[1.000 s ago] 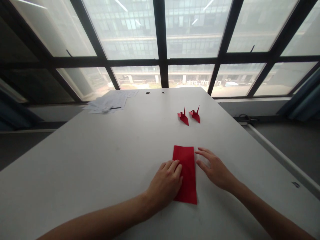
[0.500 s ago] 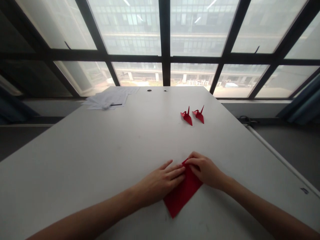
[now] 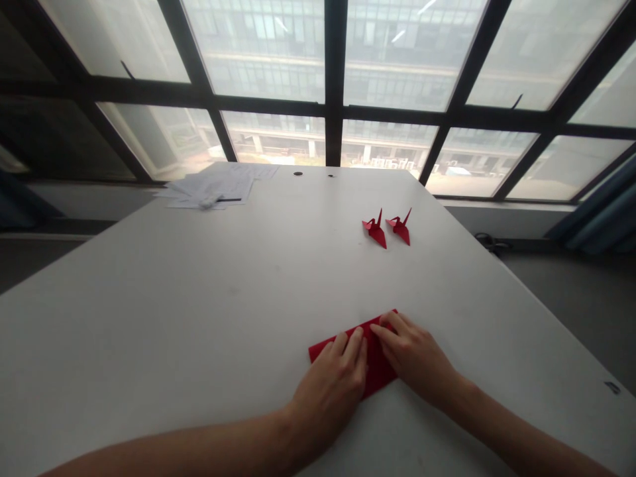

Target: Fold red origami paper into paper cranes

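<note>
A folded sheet of red paper [image 3: 378,372] lies on the white table in front of me, its long far edge slanting up to the right. My left hand [image 3: 332,384] is closed over its left and middle part, with bent fingers pressed together at the far edge. My right hand [image 3: 415,350] grips the right end, thumb and fingers at the far corner. Both hands hide much of the paper. Beyond them stand two red origami cranes, a left crane [image 3: 376,232] and a right crane [image 3: 400,230], side by side and touched by neither hand.
Loose white sheets [image 3: 199,189] with a dark pen [image 3: 229,200] lie at the table's far left. A round hole [image 3: 298,173] sits near the far edge of the table [image 3: 238,265]. Behind are framed windows, and a blue curtain [image 3: 596,212] hangs at right.
The red paper has turned, so its long edge now faces away from me. My left hand has curled from lying flat into a grip. My right hand has shifted slightly right. The view has tilted slightly.
</note>
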A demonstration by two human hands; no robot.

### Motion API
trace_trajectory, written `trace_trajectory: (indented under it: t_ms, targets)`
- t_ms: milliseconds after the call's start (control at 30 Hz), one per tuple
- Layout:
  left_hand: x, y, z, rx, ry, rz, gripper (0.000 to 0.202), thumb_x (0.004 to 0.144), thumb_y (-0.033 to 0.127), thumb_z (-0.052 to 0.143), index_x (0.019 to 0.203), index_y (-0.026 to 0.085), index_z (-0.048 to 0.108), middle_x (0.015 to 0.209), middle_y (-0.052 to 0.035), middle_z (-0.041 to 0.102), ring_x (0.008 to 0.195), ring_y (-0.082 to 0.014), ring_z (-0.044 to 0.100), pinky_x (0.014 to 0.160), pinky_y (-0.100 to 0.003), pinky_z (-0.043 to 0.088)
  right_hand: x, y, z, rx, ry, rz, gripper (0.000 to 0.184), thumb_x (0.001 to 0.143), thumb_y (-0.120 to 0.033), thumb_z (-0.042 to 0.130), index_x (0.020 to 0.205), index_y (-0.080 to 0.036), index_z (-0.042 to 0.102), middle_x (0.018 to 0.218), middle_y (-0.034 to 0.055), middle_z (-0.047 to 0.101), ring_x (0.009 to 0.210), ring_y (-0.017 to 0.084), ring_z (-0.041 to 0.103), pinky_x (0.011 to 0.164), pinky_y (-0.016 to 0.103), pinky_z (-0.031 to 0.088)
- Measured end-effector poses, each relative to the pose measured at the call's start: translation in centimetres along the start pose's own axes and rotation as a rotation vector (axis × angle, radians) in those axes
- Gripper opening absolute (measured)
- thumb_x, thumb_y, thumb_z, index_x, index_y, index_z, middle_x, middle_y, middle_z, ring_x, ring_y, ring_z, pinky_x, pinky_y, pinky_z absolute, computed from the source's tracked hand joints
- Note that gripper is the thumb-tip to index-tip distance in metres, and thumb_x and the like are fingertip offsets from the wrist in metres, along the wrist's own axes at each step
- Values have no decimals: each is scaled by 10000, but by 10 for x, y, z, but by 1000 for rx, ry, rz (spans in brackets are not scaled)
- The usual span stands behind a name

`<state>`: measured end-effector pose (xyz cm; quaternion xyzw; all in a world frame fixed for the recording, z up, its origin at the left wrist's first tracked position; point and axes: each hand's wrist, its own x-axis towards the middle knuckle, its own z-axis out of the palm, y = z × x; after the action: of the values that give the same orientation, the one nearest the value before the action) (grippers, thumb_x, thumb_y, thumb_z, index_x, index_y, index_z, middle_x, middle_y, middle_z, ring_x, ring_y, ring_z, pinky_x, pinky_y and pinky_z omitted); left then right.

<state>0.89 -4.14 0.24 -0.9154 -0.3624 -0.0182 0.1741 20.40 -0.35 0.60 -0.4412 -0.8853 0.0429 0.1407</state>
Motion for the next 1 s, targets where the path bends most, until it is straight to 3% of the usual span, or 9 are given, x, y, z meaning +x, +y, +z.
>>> trace_trajectory:
  t_ms: [167, 300, 500, 600, 700, 833, 1000]
  targets:
    - [-3, 4, 7, 41, 98, 31, 439, 920, 99, 409, 1283, -41, 612, 1334, -225, 617, 1220, -299, 575, 989, -411, 473, -2, 1, 1, 22, 4, 7, 254, 923, -60, 532, 1089, -189, 676, 1022, 78, 629, 883, 207, 587, 799, 322, 505]
    - [-2, 7, 4, 30, 93, 5, 434, 925, 117, 422, 1283, -28, 618, 1339, -228, 618, 1208, -299, 593, 963, -403, 492, -2, 0, -1, 100, 6, 45, 277, 936, -64, 486, 1064, -204, 687, 1026, 76, 633, 909, 204, 591, 844, 321, 488]
    - [0, 9, 2, -22, 77, -15, 430, 912, 131, 480, 1285, -44, 603, 1332, -269, 607, 1140, -321, 634, 927, -412, 525, 11, 5, -20, 419, 4, 249, 210, 957, -178, 485, 931, -196, 693, 904, 43, 700, 803, 174, 621, 773, 285, 465]
    - [0, 9, 2, -35, 80, -26, 427, 894, 109, 478, 1271, -44, 607, 1333, -280, 601, 1097, -315, 654, 886, -400, 545, 24, 6, -29, 473, -114, 278, 242, 952, -222, 480, 815, -183, 675, 772, 31, 708, 699, 164, 607, 676, 272, 430]
    - [-1, 10, 2, -37, 77, -35, 424, 879, 82, 464, 1256, -40, 616, 1317, -280, 611, 1041, -299, 674, 863, -393, 554, 40, 3, -32, 355, -259, 207, 265, 935, -201, 473, 750, -179, 661, 735, 42, 711, 648, 152, 582, 628, 264, 383]
    - [0, 9, 2, -41, 41, -25, 466, 882, 68, 439, 1314, -48, 571, 1361, -283, 577, 1124, -311, 645, 871, -395, 553, 60, 0, -31, 172, -407, 128, 280, 927, -178, 469, 713, -180, 650, 734, 57, 720, 620, 140, 565, 612, 263, 346]
    - [0, 8, 0, -27, 31, 15, 459, 926, 109, 416, 1340, -36, 552, 1340, -268, 585, 1224, -328, 589, 921, -420, 537, 72, 2, -34, 96, -522, 138, 221, 896, -135, 496, 778, -181, 677, 778, 58, 730, 664, 146, 590, 591, 253, 327]
